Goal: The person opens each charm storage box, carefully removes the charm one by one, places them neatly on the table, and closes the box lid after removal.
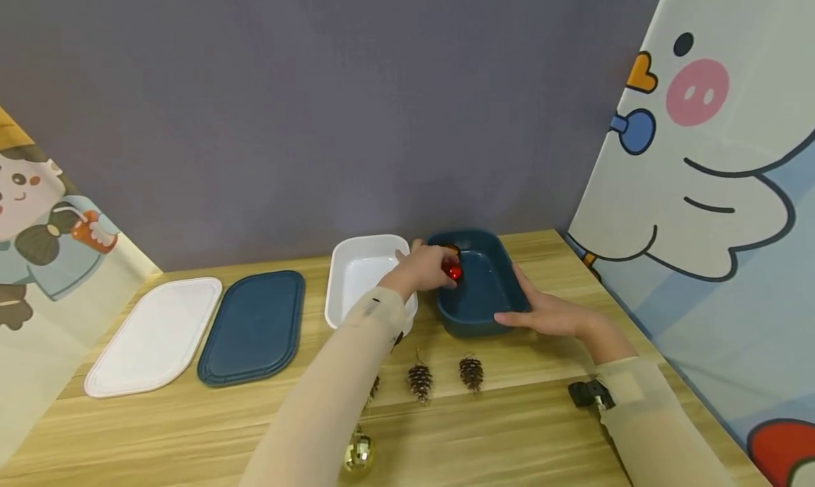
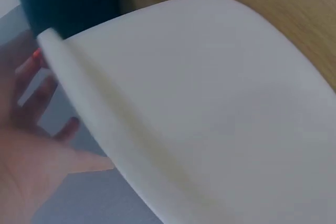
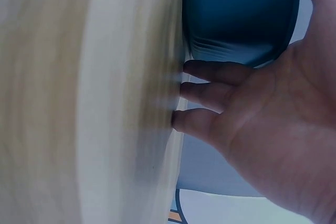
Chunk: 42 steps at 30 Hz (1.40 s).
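Note:
My left hand (image 1: pixel 425 266) reaches over the left wall of the dark blue container (image 1: pixel 474 325), its fingers holding a shiny red ball (image 1: pixel 453 272) inside that container. The ball is mostly hidden in the left wrist view, where a bit of red shows by the fingertips. Just behind it in the container is a small dark and orange item, too covered to identify. My right hand (image 1: pixel 547 313) rests against the container's front right corner, thumb on the front side and straight fingers along the right side. Beside my left wrist stands a white container (image 1: pixel 359 278).
A white lid (image 1: pixel 155 335) and a dark blue lid (image 1: pixel 255 328) lie flat on the left. In front of the containers are pine cones (image 1: pixel 420 382), one partly behind my left sleeve, and a gold mirrored ball (image 1: pixel 359 453). A grey wall (image 1: pixel 356 105) rises behind.

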Available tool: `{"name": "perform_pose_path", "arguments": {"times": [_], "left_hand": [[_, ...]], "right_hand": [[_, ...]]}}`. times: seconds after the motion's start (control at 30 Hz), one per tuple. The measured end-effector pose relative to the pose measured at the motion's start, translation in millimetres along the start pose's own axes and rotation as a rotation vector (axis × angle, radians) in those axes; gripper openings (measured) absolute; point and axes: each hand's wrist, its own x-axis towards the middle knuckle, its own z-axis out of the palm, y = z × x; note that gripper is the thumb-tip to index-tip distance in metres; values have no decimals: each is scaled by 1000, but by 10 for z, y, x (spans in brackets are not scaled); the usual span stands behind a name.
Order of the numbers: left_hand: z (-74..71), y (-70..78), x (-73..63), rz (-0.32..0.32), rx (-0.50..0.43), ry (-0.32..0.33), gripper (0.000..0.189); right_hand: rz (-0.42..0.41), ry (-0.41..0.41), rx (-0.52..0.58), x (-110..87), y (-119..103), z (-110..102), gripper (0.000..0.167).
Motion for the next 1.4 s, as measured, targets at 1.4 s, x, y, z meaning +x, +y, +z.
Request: {"name": "perform_pose_path", "arguments": {"times": [1.4], "left_hand": [[-298, -92, -1392, 268, -600, 105, 53]], "right_hand": [[-6, -14, 1, -9, -51, 0, 122]]}}
